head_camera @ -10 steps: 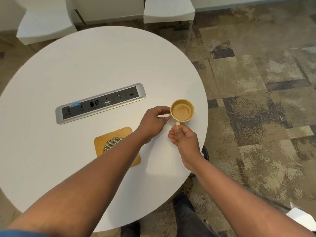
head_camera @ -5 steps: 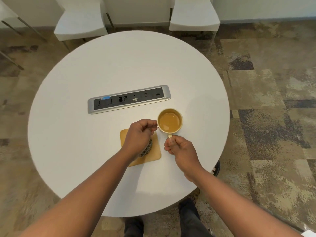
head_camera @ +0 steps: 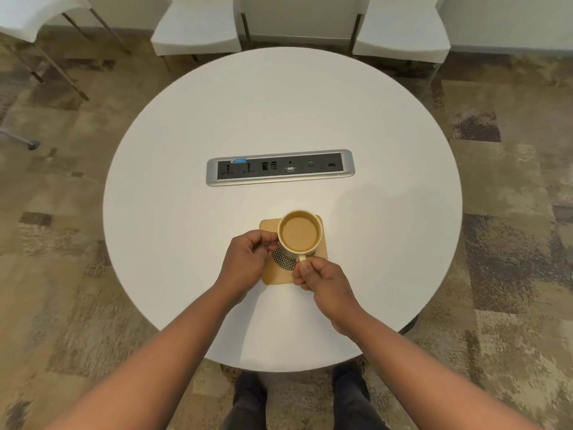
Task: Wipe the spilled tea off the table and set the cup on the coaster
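A cream cup (head_camera: 299, 231) full of milky tea is over the square tan coaster (head_camera: 277, 276), which has a round woven patch in its middle. I cannot tell whether the cup's base touches the coaster. My right hand (head_camera: 322, 279) pinches the cup's small handle from the near side. My left hand (head_camera: 248, 259) has its fingers curled against the cup's left wall. Both sit on the round white table (head_camera: 186, 243). No spill shows on the tabletop.
A silver power and data socket strip (head_camera: 280, 167) is set into the table beyond the cup. White chairs (head_camera: 198, 32) stand at the far side. Patterned carpet surrounds the table; my shoes (head_camera: 248, 395) show under the near edge.
Both hands carried the cup left from the table's right side until it came over the coaster. The head view also swung, centring the table.
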A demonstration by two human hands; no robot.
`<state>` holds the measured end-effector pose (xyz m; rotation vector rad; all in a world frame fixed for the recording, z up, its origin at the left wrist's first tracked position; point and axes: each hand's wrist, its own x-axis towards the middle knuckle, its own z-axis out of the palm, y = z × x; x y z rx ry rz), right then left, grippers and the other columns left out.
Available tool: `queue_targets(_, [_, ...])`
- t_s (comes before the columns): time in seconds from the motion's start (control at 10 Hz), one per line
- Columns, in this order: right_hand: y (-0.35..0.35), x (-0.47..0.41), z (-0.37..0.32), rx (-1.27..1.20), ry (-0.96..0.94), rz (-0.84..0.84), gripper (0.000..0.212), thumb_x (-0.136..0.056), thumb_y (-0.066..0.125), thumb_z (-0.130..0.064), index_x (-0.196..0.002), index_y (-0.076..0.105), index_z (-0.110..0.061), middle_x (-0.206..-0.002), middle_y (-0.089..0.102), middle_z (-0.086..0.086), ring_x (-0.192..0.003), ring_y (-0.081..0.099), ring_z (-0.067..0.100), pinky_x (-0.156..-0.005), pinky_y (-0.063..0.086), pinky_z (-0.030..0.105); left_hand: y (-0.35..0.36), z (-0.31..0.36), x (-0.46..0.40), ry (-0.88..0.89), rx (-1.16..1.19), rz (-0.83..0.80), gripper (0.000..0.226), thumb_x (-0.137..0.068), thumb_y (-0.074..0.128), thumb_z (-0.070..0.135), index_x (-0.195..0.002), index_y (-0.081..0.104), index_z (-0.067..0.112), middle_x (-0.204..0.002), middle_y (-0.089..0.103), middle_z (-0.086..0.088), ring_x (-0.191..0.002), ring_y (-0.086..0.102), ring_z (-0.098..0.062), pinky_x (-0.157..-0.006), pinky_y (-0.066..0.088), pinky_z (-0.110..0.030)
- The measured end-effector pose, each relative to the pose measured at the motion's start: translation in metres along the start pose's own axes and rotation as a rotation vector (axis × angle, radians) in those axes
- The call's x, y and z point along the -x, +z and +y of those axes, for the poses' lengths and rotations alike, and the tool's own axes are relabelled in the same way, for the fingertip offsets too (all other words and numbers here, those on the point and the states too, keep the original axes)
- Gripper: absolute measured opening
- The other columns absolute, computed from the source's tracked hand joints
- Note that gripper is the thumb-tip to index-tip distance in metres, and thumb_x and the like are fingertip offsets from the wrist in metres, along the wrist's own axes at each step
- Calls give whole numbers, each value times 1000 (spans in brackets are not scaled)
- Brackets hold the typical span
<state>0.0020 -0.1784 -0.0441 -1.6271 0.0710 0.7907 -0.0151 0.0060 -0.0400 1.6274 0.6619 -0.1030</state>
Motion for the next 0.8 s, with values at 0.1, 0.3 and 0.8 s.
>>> queue_targets(0.1, [4, -1, 3, 17, 7, -15, 26, -103, 53, -26, -94, 70, -8, -86, 70, -1, -83, 63, 10, -86, 53, 33, -5, -7, 1, -23, 19, 11, 43, -91, 44, -17, -106, 75, 8, -101, 79, -5, -101, 74, -17, -95, 58, -32])
queue_targets(0.3, [3, -3, 3, 32, 32, -36, 28, -103, 53, -26, -93, 70, -7, -84, 69, 1, -81, 62, 11, -82, 51, 28, -5, -11, 6, -36, 19, 25, 42, -90, 44, -17, -108, 75, 6, -103, 78, -6, -101, 73, -17, -94, 58, -31])
queue_targets(0.8, [5, 0, 9, 29, 12, 59, 18, -102, 52, -31, -99, 67, -22, -92, 73, 1, -79, 65, 10, -74, 51, 26, -2, -11, 7, -52, 16, 60, 37, -92, 47, -16, -106, 72, 8, -99, 77, -5, -92, 72, -8, -82, 56, -16])
